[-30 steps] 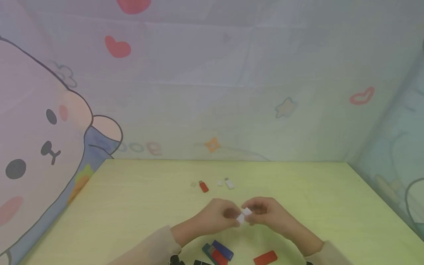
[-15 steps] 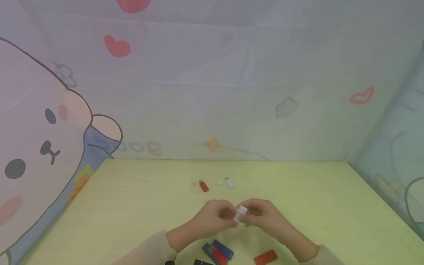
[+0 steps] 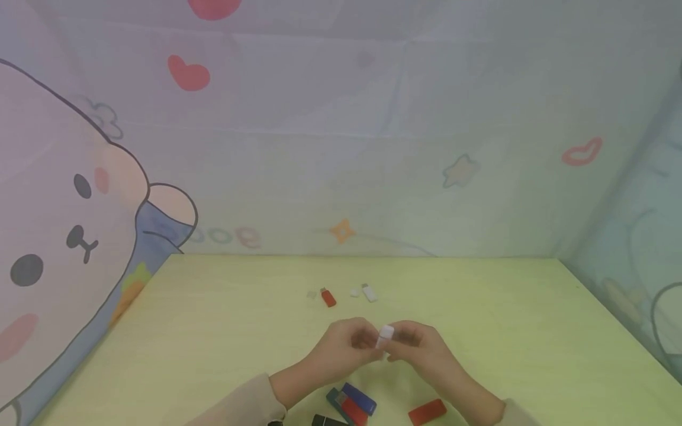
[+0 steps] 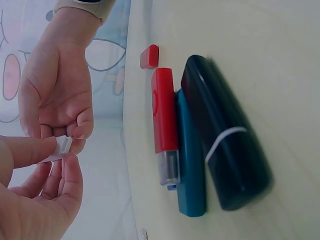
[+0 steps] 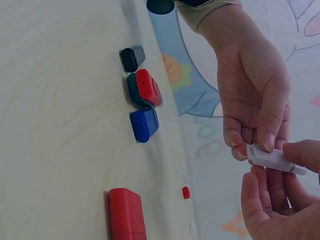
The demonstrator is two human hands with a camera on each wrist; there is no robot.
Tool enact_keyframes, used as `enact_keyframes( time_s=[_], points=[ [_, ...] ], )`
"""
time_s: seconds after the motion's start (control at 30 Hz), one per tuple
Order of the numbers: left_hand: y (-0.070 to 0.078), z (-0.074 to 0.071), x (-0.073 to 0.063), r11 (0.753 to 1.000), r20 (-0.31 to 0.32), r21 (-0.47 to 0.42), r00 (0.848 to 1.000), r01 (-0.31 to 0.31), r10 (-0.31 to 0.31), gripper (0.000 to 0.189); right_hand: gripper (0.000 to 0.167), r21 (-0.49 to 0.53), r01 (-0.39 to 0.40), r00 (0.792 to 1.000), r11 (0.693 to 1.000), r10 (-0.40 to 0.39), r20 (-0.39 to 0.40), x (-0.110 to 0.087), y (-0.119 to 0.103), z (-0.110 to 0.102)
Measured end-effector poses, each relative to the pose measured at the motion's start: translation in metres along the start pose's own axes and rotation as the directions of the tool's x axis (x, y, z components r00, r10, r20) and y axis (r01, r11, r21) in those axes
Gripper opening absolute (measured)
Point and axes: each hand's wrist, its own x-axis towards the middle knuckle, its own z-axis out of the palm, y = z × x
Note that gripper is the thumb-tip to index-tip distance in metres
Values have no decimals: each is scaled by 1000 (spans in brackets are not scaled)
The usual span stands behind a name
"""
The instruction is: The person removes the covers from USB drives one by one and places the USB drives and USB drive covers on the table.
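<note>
Above the table, my left hand (image 3: pixel 341 349) and my right hand (image 3: pixel 423 349) meet at a small white USB stick (image 3: pixel 385 337). Thumb and fingers of each hand pinch it, the left hand (image 5: pixel 255 85) on one end and the right hand (image 5: pixel 285 200) on the other. In the right wrist view the white USB stick (image 5: pixel 272 160) looks like one straight piece with a seam near the right thumb. Fingers partly cover it in the left wrist view, where only a short white part (image 4: pixel 62 146) shows.
Farther back lie a red USB stick (image 3: pixel 328 297), a white USB stick (image 3: pixel 369 293), a small white cap (image 3: pixel 354 293) and a clear piece (image 3: pixel 311 294). Nearer are blue (image 3: pixel 360 397), red (image 3: pixel 353 409), teal (image 4: pixel 191 165) and black (image 4: pixel 225 135) sticks, plus another red one (image 3: pixel 427 412).
The two white pieces, angled against each other a second ago, now line up as one. My right hand has shifted slightly left; the items on the table stay put.
</note>
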Motion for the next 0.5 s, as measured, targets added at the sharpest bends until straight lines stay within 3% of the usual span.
enact_keyframes(
  time_s=[0.3,0.5],
  points=[
    [0,-3,0,1000,-5,21,1000,4,-4,12,35,2,2,1000,1000,-2,-9,1,0,2],
    [4,-8,1,998,-14,56,1000,-24,25,15,34,-26,6,1000,1000,-5,8,2,3,1]
  ],
)
